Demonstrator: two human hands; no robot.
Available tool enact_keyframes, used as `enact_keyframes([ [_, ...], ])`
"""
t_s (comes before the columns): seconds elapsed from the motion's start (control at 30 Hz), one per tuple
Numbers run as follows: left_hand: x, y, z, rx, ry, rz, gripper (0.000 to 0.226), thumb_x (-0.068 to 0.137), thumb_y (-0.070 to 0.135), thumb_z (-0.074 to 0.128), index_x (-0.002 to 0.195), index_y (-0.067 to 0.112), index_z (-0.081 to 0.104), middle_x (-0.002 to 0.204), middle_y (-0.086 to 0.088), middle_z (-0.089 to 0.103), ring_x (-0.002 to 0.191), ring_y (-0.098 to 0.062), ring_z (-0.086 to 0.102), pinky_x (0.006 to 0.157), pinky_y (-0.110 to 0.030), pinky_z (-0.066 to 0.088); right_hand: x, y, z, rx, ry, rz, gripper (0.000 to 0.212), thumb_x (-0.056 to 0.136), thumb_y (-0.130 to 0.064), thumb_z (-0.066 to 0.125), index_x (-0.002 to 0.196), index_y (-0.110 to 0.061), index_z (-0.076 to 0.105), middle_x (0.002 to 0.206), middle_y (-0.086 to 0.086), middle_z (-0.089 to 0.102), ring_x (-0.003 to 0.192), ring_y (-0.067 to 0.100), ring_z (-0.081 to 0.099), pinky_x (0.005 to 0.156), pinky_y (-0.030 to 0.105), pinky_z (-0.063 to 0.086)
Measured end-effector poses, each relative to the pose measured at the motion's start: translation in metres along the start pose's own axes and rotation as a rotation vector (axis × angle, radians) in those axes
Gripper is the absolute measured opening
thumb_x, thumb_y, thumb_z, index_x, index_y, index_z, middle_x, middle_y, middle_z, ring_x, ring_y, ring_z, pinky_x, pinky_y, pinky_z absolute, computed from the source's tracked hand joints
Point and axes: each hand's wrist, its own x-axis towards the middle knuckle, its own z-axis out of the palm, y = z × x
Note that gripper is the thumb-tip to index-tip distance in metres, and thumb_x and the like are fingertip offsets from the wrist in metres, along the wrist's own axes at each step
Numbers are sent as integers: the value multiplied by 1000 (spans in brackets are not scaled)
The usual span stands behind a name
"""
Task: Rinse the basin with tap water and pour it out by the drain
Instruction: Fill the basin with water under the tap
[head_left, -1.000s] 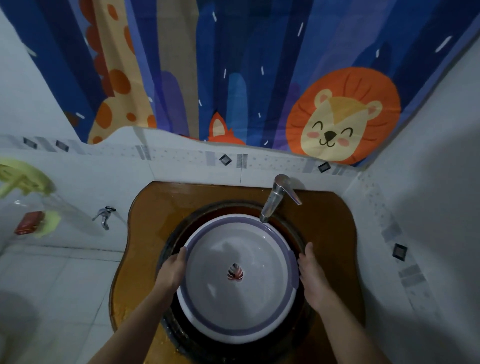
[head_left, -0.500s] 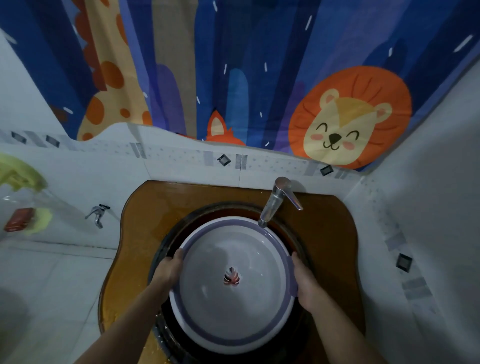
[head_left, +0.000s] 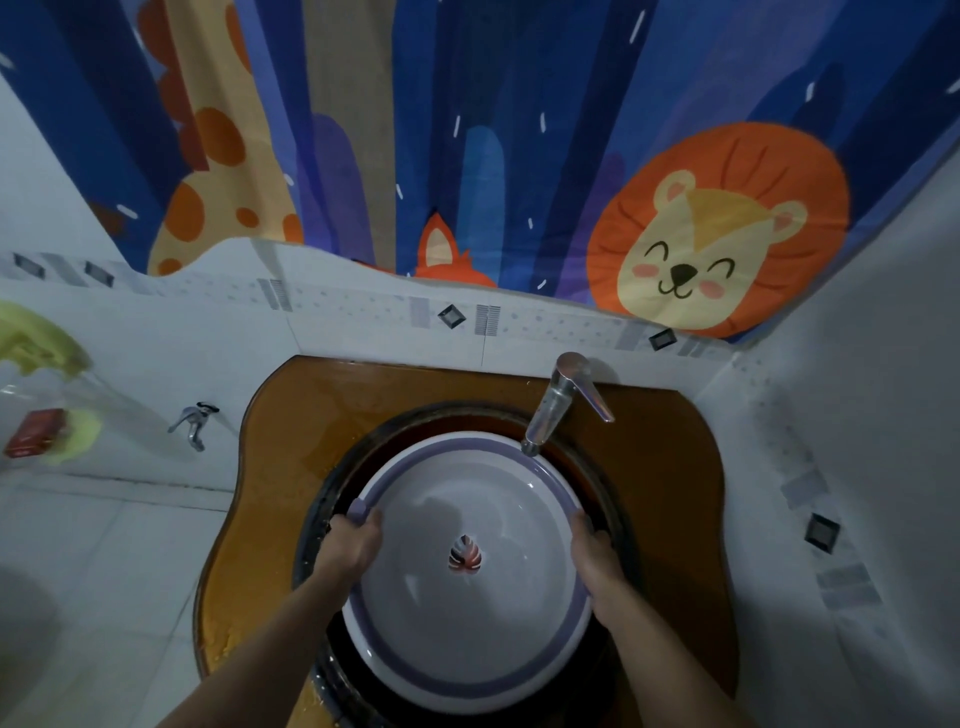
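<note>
A round white basin (head_left: 467, 623) with a purple rim band and a small leaf print on its bottom sits inside the dark sink bowl (head_left: 322, 525). My left hand (head_left: 353, 545) grips the basin's left rim, thumb over the edge. My right hand (head_left: 597, 556) grips the right rim. The chrome tap (head_left: 556, 405) stands at the back right, its spout over the basin's far rim. No water runs from it.
The sink bowl is set in a glossy amber-brown countertop (head_left: 670, 493) against white tiled walls. A small wall tap (head_left: 192, 421) sticks out at the left. A yellow-green holder with a red box (head_left: 36, 431) hangs further left. A cartoon curtain (head_left: 519, 130) hangs above.
Both hands have closed on the basin's rim, the left thumb now hooked over its edge. The basin sits a little lower and nearer me in the view.
</note>
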Motion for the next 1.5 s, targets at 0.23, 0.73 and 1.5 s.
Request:
enact_keyframes([
  [0.23, -10, 9, -3, -48, -20, -13, 53, 95, 41, 42, 127, 1, 54, 102, -20, 66, 76, -28, 61, 55, -30, 45, -4, -2, -10, -6, -44, -17, 64, 100, -55, 28, 149, -15, 34, 143, 16, 49, 129, 33, 48, 105, 41, 41],
  [0.73, -30, -8, -14, -120, -74, -52, 43, 98, 39, 44, 89, 2, 65, 73, -14, 62, 62, -28, 59, 58, -35, 48, -20, 1, -20, 92, -44, -154, 41, 99, -51, 40, 114, -17, 59, 106, 10, 69, 97, 29, 67, 94, 48, 53],
  [1.5, -63, -22, -46, -424, 27, -41, 58, 83, 63, 55, 103, 10, 60, 95, -11, 64, 96, -34, 61, 93, -50, 51, -47, -11, -30, 170, -122, -141, 36, 98, -42, 50, 112, -14, 67, 100, 10, 75, 94, 27, 70, 85, 40, 55],
])
